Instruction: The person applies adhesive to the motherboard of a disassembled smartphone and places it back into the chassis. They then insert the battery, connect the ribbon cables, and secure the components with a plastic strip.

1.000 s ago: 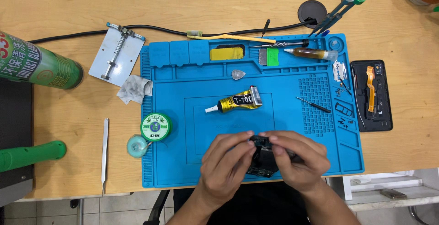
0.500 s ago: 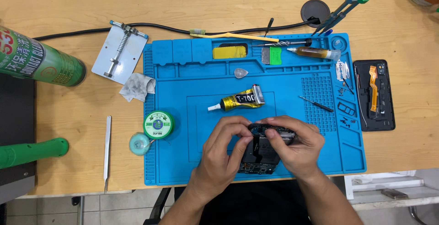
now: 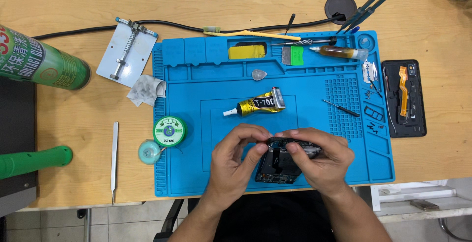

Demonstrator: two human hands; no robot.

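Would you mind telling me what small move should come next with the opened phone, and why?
Probably lower the opened phone flat onto the blue mat. The left hand and right hand both pinch its top edge, tilting it up, while the glue tube lies untouched just beyond.

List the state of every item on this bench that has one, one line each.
left hand: gripping the opened phone's left end
right hand: gripping its top edge
opened phone: backless, internals showing, tilted up off the blue mat
glue tube: lying flat, nozzle pointing left
phone back shell: lying flat beside the mat, orange flex cable exposed
spray can: on its side
tweezers: lying on the table, untouched
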